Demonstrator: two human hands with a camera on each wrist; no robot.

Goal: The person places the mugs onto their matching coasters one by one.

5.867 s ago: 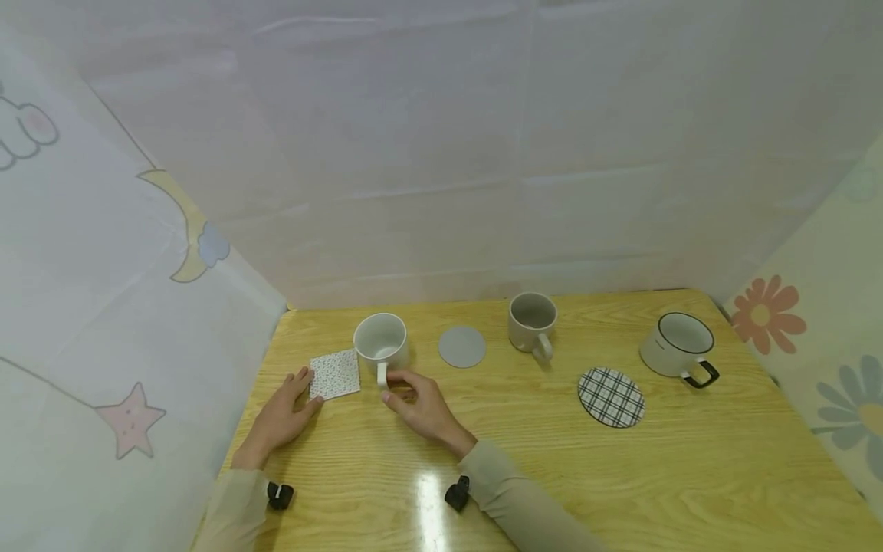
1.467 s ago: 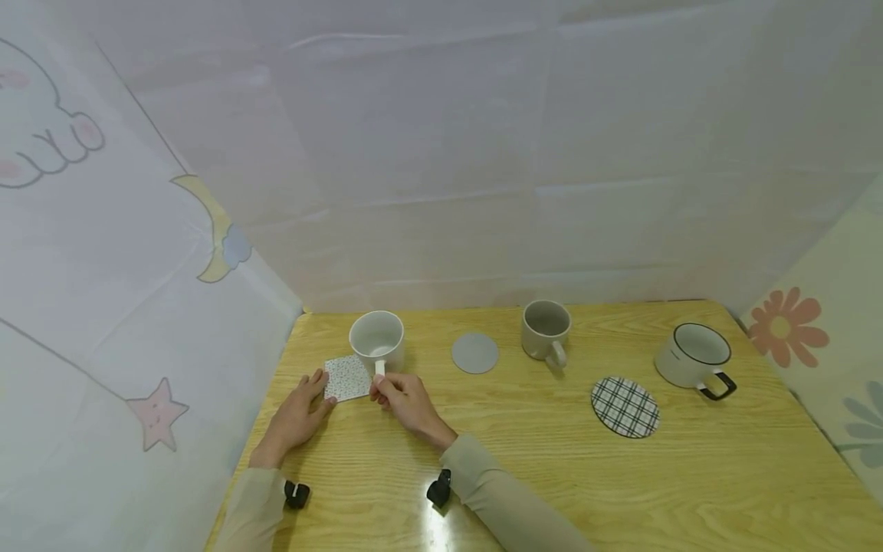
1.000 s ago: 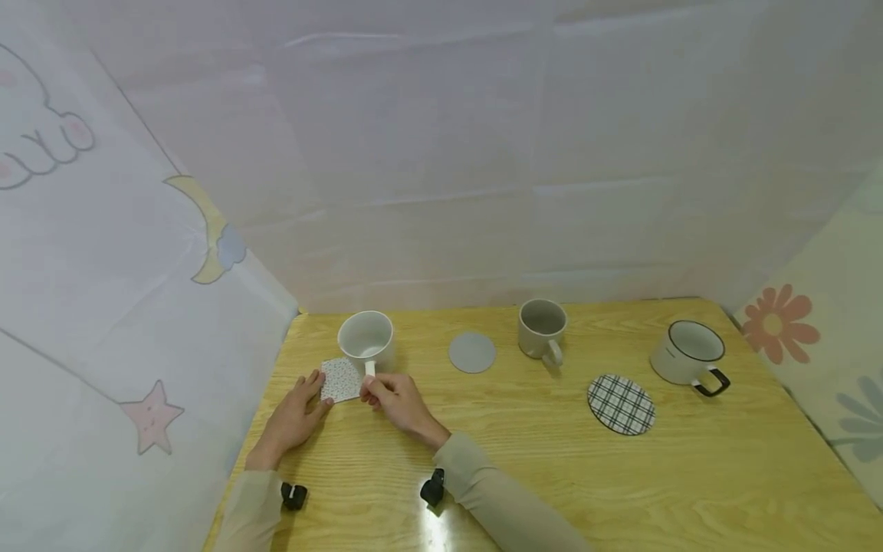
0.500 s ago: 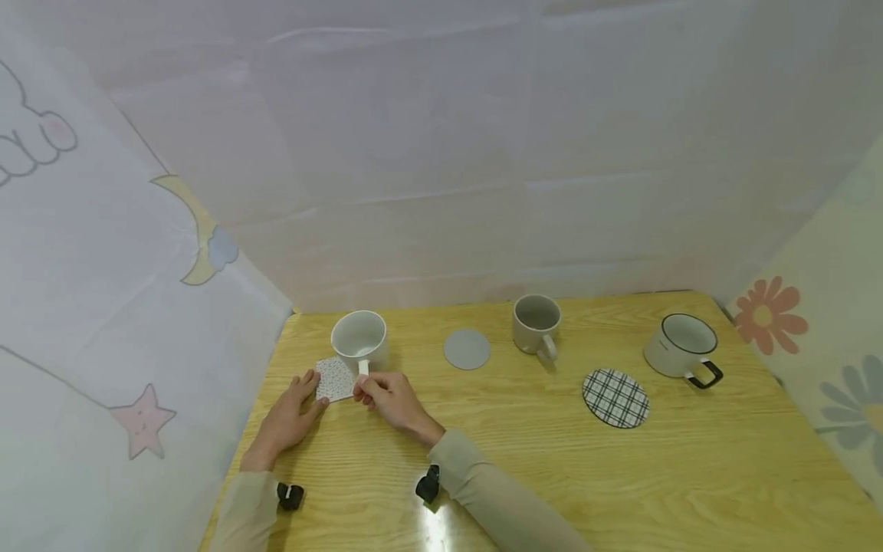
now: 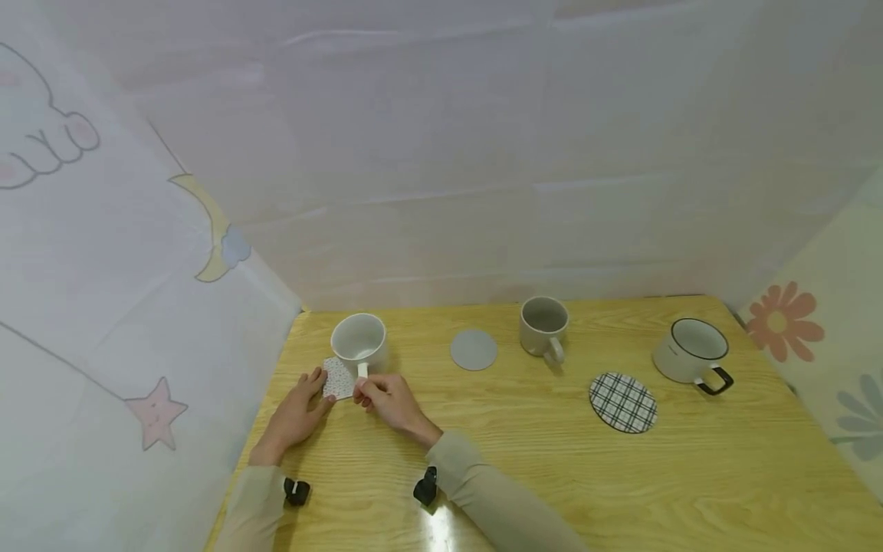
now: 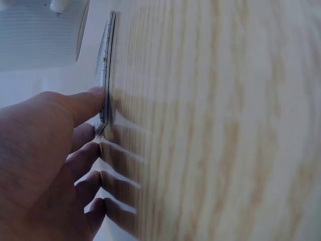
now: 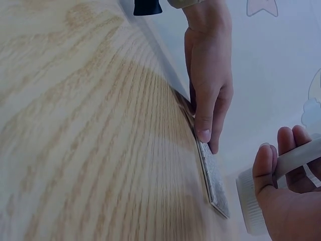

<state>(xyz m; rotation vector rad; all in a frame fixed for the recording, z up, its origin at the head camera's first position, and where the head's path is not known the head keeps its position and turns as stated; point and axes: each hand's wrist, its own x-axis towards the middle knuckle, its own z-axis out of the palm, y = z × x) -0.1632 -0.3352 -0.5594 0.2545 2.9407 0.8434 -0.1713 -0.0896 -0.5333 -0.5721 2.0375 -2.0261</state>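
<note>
My right hand [image 5: 393,402] pinches the handle of a white mug [image 5: 360,343], thumb and curled fingers closed around it. The mug stands upright over the right part of a square, speckled coaster [image 5: 336,380], partly covering it. In both wrist views a gap shows between the base of the mug [image 7: 251,201] and the coaster [image 7: 213,178]. My left hand [image 5: 293,418] rests on the table at the coaster's left side. Its thumb touches the front edge of the coaster [image 6: 107,65], and the other fingers are spread along the tabletop.
To the right lie a round grey coaster [image 5: 474,349] and a round plaid coaster [image 5: 624,402]. A greyish mug [image 5: 543,330] and a white black-rimmed mug [image 5: 690,353] stand on the wooden table [image 5: 552,475]. Patterned cloth walls [image 5: 414,153] enclose the back and sides.
The white mug, earlier right of the square coaster, has moved left over it. My right hand has gone from loosely around the handle to a tighter pinch. The left hand stays by the coaster.
</note>
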